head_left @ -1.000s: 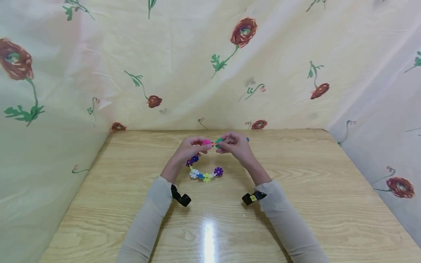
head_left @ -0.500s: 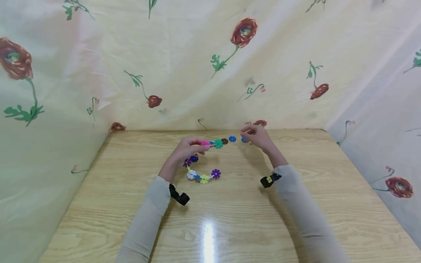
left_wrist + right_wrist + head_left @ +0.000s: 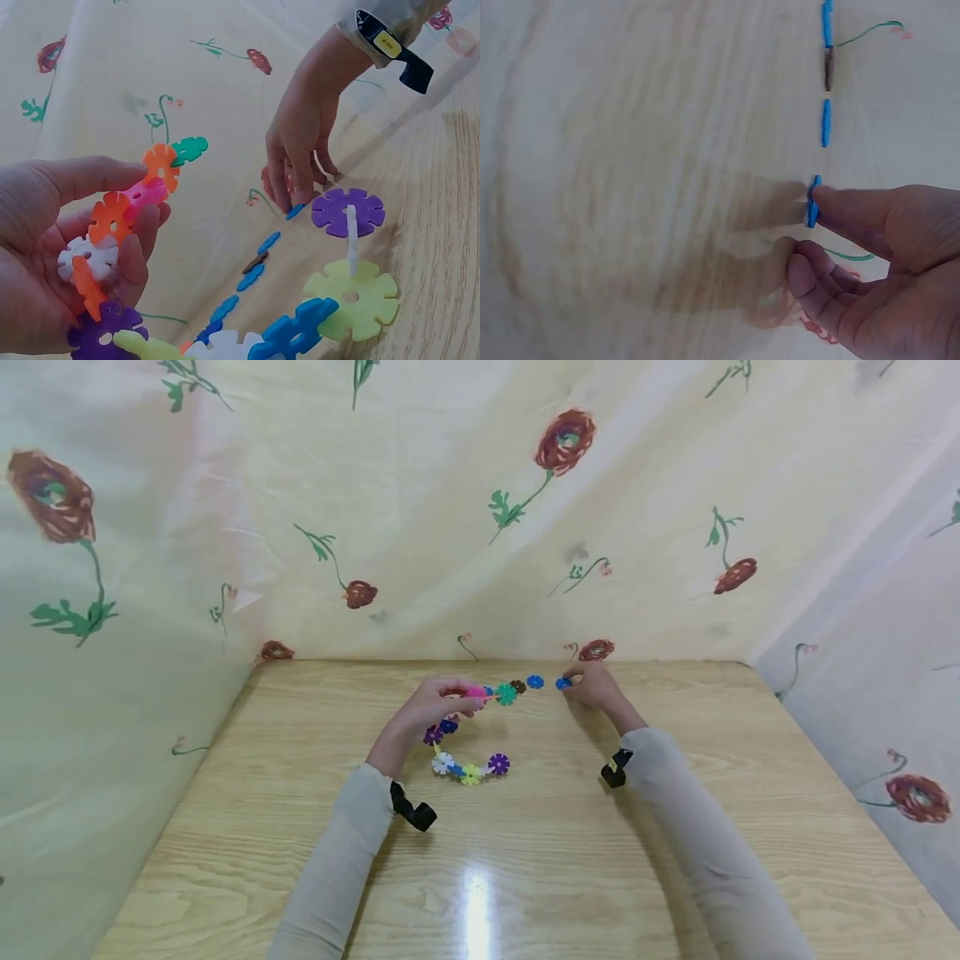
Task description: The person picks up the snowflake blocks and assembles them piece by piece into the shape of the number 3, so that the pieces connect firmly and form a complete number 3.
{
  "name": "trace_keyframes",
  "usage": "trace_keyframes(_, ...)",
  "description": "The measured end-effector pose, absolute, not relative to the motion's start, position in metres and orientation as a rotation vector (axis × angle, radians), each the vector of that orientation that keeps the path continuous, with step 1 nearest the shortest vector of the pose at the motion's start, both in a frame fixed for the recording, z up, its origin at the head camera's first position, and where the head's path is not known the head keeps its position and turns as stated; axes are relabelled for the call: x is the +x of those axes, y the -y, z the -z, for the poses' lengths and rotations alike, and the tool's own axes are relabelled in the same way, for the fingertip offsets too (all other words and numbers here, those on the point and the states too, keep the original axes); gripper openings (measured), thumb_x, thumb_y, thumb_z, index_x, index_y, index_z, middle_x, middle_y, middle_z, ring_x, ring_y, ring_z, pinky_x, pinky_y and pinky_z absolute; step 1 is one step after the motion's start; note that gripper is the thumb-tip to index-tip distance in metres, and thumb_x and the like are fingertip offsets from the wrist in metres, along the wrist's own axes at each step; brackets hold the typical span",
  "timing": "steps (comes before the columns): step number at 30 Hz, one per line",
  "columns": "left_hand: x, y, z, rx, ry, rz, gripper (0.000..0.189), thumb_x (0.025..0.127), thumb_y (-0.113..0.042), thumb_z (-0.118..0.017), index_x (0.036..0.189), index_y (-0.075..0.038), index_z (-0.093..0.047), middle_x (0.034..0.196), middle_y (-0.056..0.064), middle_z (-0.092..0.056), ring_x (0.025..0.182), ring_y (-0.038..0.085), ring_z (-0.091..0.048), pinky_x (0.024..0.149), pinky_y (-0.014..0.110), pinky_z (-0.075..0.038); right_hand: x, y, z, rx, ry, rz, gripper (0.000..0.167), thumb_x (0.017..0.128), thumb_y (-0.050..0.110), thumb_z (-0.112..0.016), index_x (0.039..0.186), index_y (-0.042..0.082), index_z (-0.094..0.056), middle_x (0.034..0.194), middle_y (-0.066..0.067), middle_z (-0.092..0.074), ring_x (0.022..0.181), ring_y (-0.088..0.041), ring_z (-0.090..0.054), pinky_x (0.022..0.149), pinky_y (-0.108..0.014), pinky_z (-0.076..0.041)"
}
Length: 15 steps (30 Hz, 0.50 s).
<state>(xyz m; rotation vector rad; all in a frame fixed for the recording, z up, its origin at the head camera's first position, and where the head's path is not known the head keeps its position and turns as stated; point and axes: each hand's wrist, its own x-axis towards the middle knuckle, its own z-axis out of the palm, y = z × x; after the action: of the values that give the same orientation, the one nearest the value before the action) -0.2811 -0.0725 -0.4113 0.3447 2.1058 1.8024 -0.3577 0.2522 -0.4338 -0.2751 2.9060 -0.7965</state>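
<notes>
My left hand [image 3: 431, 703] holds a chain of joined flower-shaped plastic discs, with thumb and fingers pinching it around a pink disc [image 3: 145, 196]. A green disc [image 3: 191, 150] sticks out at the upper end. The chain's other end hangs in a curve through white, blue and yellow-green discs to a purple disc [image 3: 328, 215]. At the back of the table, my right hand [image 3: 597, 683] reaches a loose blue disc [image 3: 812, 214]. Its thumb touches that disc in the right wrist view; the bent fingertips are just beside, a small gap away.
Left of the right hand, a row of loose discs lies along the table's back edge, including a blue one [image 3: 535, 682] and a brown one [image 3: 255, 262]. The wooden table [image 3: 525, 860] meets a flower-printed cloth [image 3: 420, 527] behind it.
My right hand has left the green disc, moved right, and come down to the blue disc at the row's right end. The left hand keeps its grip on the chain in nearly the same place.
</notes>
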Motion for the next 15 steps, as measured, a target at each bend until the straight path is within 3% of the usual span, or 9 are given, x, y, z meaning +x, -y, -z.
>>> trace_keyframes(8, -0.28, 0.073, 0.413, 0.458, -2.091, -1.761, 0.044, 0.091, -0.001, -0.067, 0.135, 0.001, -0.063, 0.13, 0.017, -0.058, 0.09, 0.013, -0.062, 0.1, 0.057, -0.053, -0.352, -0.255, 0.438, -0.174, -2.898, 0.938, 0.028, 0.09, 0.008, -0.076, 0.109, -0.009, -0.064, 0.112, -0.025, -0.064, 0.095, -0.031, -0.06, 0.074, -0.033, -0.051)
trace_keyframes(15, -0.277, 0.073, 0.412, 0.472, -2.116, -1.749, 0.04, 0.09, -0.003, -0.072, 0.131, 0.0, -0.067, 0.122, 0.014, -0.064, 0.092, 0.013, -0.062, 0.1, 0.059, -0.052, -0.343, -0.259, 0.439, -0.187, -2.797, 1.165, 0.022, 0.088, 0.002, -0.077, 0.099, -0.008, -0.061, 0.094, -0.015, -0.059, 0.071, -0.015, -0.055, 0.058, -0.024, -0.05)
